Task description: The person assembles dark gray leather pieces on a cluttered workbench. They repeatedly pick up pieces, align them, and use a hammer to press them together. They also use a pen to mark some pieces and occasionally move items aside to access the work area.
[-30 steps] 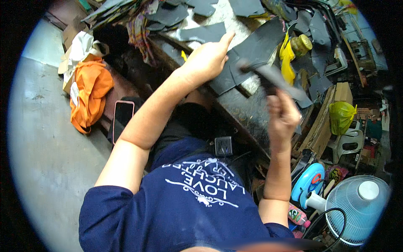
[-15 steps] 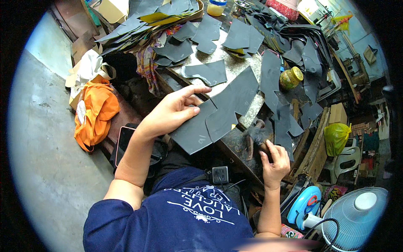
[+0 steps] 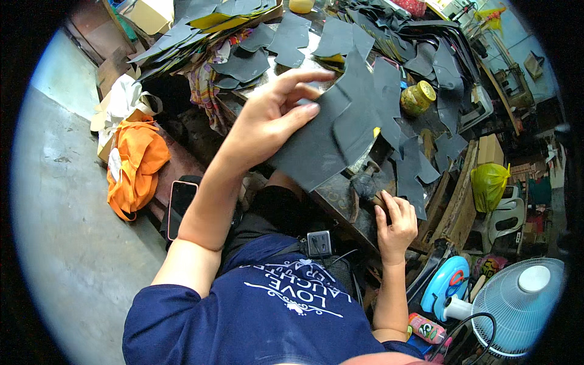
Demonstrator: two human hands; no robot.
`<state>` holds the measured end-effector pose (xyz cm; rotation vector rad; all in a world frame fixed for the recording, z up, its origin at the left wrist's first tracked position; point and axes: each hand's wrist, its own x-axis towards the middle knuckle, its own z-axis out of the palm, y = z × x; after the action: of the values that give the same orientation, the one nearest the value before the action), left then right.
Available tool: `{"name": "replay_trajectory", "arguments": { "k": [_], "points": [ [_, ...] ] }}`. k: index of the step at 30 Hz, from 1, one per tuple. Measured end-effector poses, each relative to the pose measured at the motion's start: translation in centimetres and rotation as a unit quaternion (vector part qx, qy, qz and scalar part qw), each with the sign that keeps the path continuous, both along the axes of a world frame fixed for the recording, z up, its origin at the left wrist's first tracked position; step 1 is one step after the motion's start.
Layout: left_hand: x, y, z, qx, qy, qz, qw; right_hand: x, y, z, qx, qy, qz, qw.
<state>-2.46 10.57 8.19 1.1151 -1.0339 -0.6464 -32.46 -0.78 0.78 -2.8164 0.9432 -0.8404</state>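
Note:
My left hand (image 3: pixel 274 118) pinches the edge of a flat dark grey sheet piece (image 3: pixel 331 131), with the thumb on top and the index finger stretched out. The sheet is tilted up off the bench. It is made of two joined panels and has a notched far side. A small yellow patch (image 3: pixel 376 131) shows at that notch. My right hand (image 3: pixel 396 226) is closed around the handle of a dark hammer (image 3: pixel 366 185). The hammer's head rests on the bench near the bench's front edge. Part of the handle is hidden by my fingers.
More dark cut pieces (image 3: pixel 243 64) lie across the bench, with stacks behind them (image 3: pixel 210 38). A yellowish jar (image 3: pixel 418 98) stands at right. An orange cloth bag (image 3: pixel 139 155) hangs at left, near a phone (image 3: pixel 180 210). A fan (image 3: pixel 520 307) is low at right.
My left hand has raised the sheet piece and moved it away from me and to the right, so it covers the loose piece behind it. My right hand stays on the hammer.

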Motion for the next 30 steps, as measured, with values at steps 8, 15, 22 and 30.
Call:
{"name": "replay_trajectory", "arguments": {
  "k": [8, 15, 22, 30],
  "points": [
    [-1.8, -6.4, -2.4, -0.048, -0.077, 0.032, 0.995, 0.0, -0.4, -0.2, -0.012, 0.007, 0.011, 1.0],
    [1.0, -12.9, -6.3, 0.038, -0.081, 0.035, 0.995, 0.0, -0.4, -0.1, -0.01, 0.01, 0.01, 1.0],
    [0.3, -11.5, -6.0, 0.114, -0.437, 0.224, 0.864, 0.1, -0.4, 0.1, -0.002, 0.012, 0.008, 1.0],
    [5.7, -14.2, -6.6, 0.088, -0.562, 0.264, 0.779, 0.2, -0.4, 0.2, 0.003, 0.008, 0.013, 1.0]
  ]
}}
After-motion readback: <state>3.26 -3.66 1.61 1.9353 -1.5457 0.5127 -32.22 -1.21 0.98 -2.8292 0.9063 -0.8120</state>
